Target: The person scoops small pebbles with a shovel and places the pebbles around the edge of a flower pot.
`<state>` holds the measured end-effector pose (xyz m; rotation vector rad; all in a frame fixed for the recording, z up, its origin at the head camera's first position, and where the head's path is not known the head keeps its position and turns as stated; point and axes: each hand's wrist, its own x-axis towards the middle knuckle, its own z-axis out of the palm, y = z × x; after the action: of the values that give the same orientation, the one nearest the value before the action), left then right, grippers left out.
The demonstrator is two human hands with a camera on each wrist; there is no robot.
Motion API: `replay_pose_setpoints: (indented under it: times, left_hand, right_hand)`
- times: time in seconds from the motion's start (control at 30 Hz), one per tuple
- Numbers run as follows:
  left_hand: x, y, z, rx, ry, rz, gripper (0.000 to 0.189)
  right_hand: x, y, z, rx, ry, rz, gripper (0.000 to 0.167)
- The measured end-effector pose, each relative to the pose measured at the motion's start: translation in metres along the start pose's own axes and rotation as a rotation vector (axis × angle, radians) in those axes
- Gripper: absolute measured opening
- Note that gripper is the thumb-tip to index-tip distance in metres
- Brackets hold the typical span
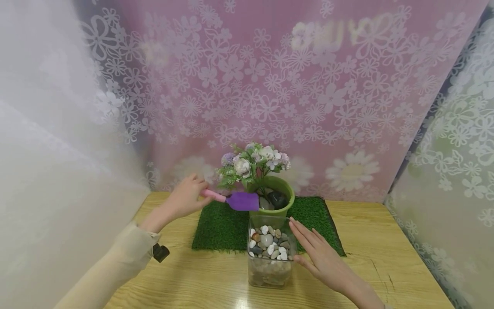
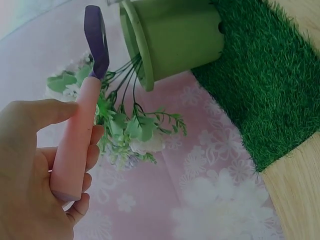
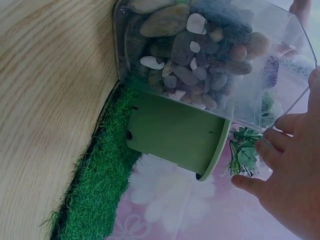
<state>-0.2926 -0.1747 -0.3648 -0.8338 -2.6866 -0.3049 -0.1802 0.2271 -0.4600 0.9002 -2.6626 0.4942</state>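
My left hand (image 1: 187, 195) grips the pink handle of a small garden trowel (image 1: 243, 201), its thumb on one side and fingers curled round the other in the left wrist view. The purple blade is level beside the rim of a green flowerpot (image 1: 290, 201). Artificial flowers (image 1: 251, 163) and large stones (image 1: 278, 199) are in that pot. In front stands a clear square container (image 1: 266, 221) holding white, grey and brown pebbles (image 1: 267, 241). With fingers extended, my right hand (image 1: 324, 259) rests against the container's right side near the rim.
A green artificial grass mat (image 1: 221, 229) lies on the wooden table (image 1: 200, 279) under the pot. Behind rises a pink floral curtain (image 1: 247, 86), with a pale curtain (image 1: 65, 128) on the left and another floral one (image 1: 455, 180) on the right.
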Motion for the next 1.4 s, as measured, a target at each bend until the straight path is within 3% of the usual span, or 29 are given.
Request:
replay_pose_setpoints:
  times: [0.37, 0.73, 0.93, 1.13, 1.4]
  left_hand:
    - [-0.01, 0.018, -0.008, -0.002, 0.008, 0.043, 0.032]
    - [-0.01, 0.042, -0.017, 0.076, -0.024, 0.118, 0.026]
    - [-0.007, 0.055, -0.019, 0.165, -0.035, 0.207, 0.025]
    - [0.001, 0.074, -0.024, 0.271, -0.004, 0.326, 0.023]
    - [0.015, 0.104, -0.029, 0.477, -0.029, 0.449, 0.021]
  right_hand:
    - [0.0, 0.002, 0.001, -0.006, 0.002, -0.008, 0.082]
    - [0.0, 0.002, 0.002, -0.019, 0.009, -0.01, 0.082]
    - [0.001, 0.002, -0.001, -0.036, -0.006, -0.012, 0.082]
    - [0.003, 0.004, -0.007, -0.056, -0.026, -0.033, 0.085]
    - [0.005, 0.005, -0.01, -0.063, -0.024, -0.086, 0.088]
